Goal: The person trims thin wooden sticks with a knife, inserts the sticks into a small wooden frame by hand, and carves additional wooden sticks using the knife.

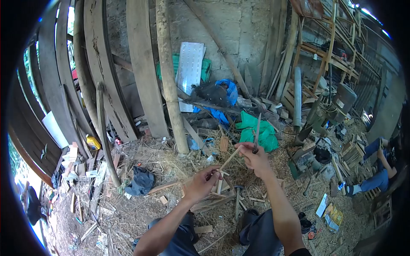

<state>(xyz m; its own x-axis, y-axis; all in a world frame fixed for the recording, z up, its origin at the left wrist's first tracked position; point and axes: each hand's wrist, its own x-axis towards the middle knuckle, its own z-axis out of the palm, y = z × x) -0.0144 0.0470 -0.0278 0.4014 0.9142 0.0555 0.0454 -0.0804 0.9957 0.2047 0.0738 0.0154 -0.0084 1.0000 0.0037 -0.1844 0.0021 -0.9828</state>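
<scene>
My left hand [203,183] pinches the lower end of a thin, pale wooden stick [229,159]. The stick slants up and to the right, and its far end meets the fingers of my right hand [256,163]. That hand is closed on a knife [258,130], whose long narrow blade points upward from a dark handle. Below my hands, between my knees, lies a small wooden frame of slats [219,197], partly hidden by my left hand. A hammer-like tool [238,190] with a dark head stands beside it.
Straw and wood scraps litter the ground. A green plastic sheet [267,135] and a blue tarp [230,91] lie ahead by the wall. A bamboo pole [170,85] stands in front. To the right sits another person [378,170]. A black bag [141,181] lies left.
</scene>
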